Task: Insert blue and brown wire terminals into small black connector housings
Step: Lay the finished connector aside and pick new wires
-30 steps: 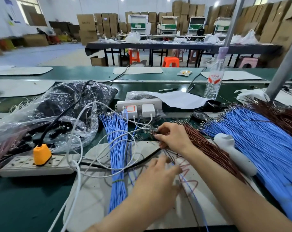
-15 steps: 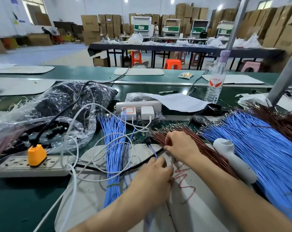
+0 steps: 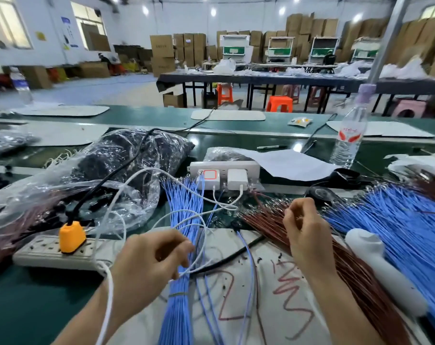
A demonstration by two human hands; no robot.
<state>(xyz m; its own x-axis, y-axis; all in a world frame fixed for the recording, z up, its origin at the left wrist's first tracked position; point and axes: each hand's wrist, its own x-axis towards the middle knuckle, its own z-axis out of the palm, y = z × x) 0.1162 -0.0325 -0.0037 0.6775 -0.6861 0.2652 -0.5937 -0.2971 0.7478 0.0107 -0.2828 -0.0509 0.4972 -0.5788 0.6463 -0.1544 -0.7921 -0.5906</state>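
A banded bundle of blue wires point(image 3: 184, 245) lies on the white mat point(image 3: 273, 307). My left hand point(image 3: 154, 265) is at its left side, thumb and fingertips curled and pinching at blue wires. Right of it fans a bundle of brown wires point(image 3: 266, 220). My right hand point(image 3: 308, 235) hovers over this bundle with curled fingers that seem to pinch a thin brown wire. A small black connector housing point(image 3: 235, 224) with blue and brown wires in it lies on the mat between my hands. More black housings fill a clear plastic bag point(image 3: 126, 165) at the back left.
A large spread of blue wires point(image 3: 398, 232) and a white handheld tool point(image 3: 381, 265) lie to the right. A power strip with an orange plug point(image 3: 69, 235), white charger cables point(image 3: 126, 195), a second strip with chargers point(image 3: 224, 173), paper and a water bottle point(image 3: 348, 138) crowd the green bench.
My left hand moved left from the middle of the mat to the blue bundle. My right hand lifted off the brown wires and shifted right. The view tilted up.
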